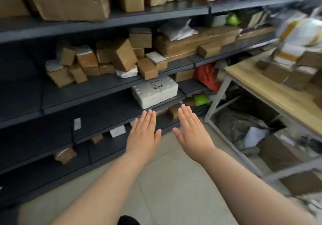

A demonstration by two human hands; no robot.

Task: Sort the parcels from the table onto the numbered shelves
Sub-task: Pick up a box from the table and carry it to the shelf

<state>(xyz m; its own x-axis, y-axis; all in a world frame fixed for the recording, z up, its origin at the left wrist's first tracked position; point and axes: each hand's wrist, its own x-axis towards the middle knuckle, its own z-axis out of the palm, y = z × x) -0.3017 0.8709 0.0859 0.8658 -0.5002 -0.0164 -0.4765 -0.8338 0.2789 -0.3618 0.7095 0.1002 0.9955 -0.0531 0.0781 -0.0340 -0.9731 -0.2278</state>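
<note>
While both of the person's hands are stretched out flat, neither has anything in it. Seen from the head camera, the left hand (143, 130) and the right hand (193, 134) hover side by side just below and in front of the white foam box (155, 91). The fingers are straight and together, palms down, and they touch neither the box nor the shelves (78, 92). The foam box itself lies on a shelf board, with its front corner at the edge.

The parcels (278, 73) to be sorted are heaped on the wooden table (261, 85), well to the right of the foam box and a little higher in the view (that side is badly smeared by motion, so I can't count them). What I can make out there is a mix, with brown cartons low in the heap and pale, crinkled mailer bags on top.

I'd judge the cartons stiff and fairly light, best taken across two opposite faces, with a palm under the bottom of anything bigger. The bags look soft and slick. They would likely sag or slide if pinched at a corner, so a full grasp round the middle seems safer.

Up and to the left of the foam box, a jumble of small brown boxes (122, 55) crowds the next board, some of them tilted. No shelf numbers are readable from here.
</note>
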